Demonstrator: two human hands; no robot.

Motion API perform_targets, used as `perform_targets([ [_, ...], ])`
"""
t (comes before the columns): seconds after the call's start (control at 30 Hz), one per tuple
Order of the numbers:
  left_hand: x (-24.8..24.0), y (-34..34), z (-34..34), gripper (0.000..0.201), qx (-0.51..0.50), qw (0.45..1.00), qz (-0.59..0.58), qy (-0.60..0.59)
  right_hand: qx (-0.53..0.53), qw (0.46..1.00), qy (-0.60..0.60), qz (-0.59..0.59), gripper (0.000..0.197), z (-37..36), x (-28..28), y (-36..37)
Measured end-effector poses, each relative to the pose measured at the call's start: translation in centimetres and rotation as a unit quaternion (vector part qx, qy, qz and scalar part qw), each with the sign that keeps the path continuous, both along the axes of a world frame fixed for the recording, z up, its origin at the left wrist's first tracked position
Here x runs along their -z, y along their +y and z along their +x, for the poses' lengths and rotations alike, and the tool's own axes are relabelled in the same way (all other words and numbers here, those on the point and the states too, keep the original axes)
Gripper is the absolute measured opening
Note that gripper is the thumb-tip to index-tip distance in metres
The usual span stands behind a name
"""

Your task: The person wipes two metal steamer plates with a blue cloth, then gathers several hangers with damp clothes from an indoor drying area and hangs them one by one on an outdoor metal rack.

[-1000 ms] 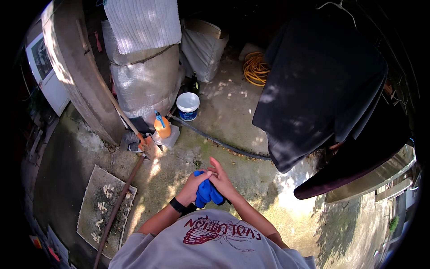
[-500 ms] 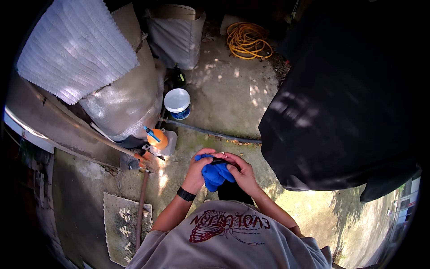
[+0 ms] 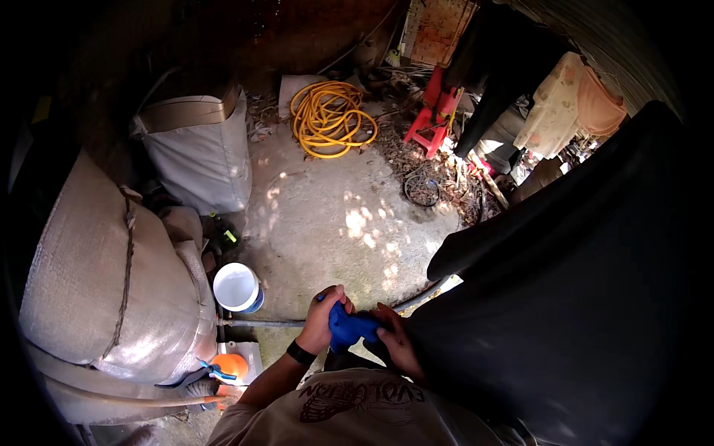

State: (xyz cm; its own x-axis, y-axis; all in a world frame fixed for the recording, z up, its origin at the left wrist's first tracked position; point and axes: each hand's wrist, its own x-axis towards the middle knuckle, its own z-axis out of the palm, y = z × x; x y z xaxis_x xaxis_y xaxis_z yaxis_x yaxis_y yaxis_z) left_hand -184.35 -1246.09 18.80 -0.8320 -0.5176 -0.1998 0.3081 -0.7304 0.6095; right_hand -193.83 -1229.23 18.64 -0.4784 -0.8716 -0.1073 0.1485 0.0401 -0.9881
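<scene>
A bunched blue glove point(image 3: 348, 328) with soft finger-like folds is held in front of my chest, between both hands. My left hand point(image 3: 319, 324), with a black band on its wrist, is closed round the glove's left side. At its right side, my right hand point(image 3: 399, 345) pinches the glove between thumb and fingers. Part of the glove is hidden behind the fingers. A large black cloth cover point(image 3: 565, 320) hangs close beside my right arm.
Left of me stand a white bucket point(image 3: 236, 288), an orange spray bottle point(image 3: 229, 366) and a bulky silvery wrapped object point(image 3: 82, 260). A grey hose point(image 3: 264, 323) crosses the concrete. Farther off are a coiled yellow hose point(image 3: 327, 123), a fabric bin point(image 3: 197, 160) and a red stool point(image 3: 433, 119).
My view has swung forward and right, bringing in the red stool and hanging clothes. I have come closer to the black cover. Both hands still hold the glove, whose dark edge no longer shows.
</scene>
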Motion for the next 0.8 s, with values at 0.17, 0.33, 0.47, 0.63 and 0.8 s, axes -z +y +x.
perform_targets([
  [0.17, -2.7, -5.6, -8.8, 0.02, 0.105, 0.992, -0.068, -0.024, 0.17, 0.983, 0.059, 0.02, 0.06, -5.9, 1.3, -1.8],
  [0.33, -3.4, -10.8, -15.0, 0.022, 0.249, 0.96, -0.127, -0.007, 0.336, 0.931, 0.132, 0.054, 0.062, -6.4, 1.6, -4.7],
  [0.47, -4.9, -17.1, -21.1, 0.025, 0.334, 0.92, -0.203, 0.038, 0.423, 0.899, 0.095, 0.066, 0.043, -6.8, 1.8, -8.8],
  [0.63, -4.6, -24.6, -28.2, 0.02, 0.387, 0.897, -0.209, 0.039, 0.522, 0.849, 0.08, 0.005, 0.043, -10.1, -0.9, -20.5],
  [0.8, -8.4, -30.6, -30.9, 0.027, 0.492, 0.85, -0.182, 0.044, 0.489, 0.832, 0.262, 0.026, 0.05, -14.9, -5.3, -31.9],
])
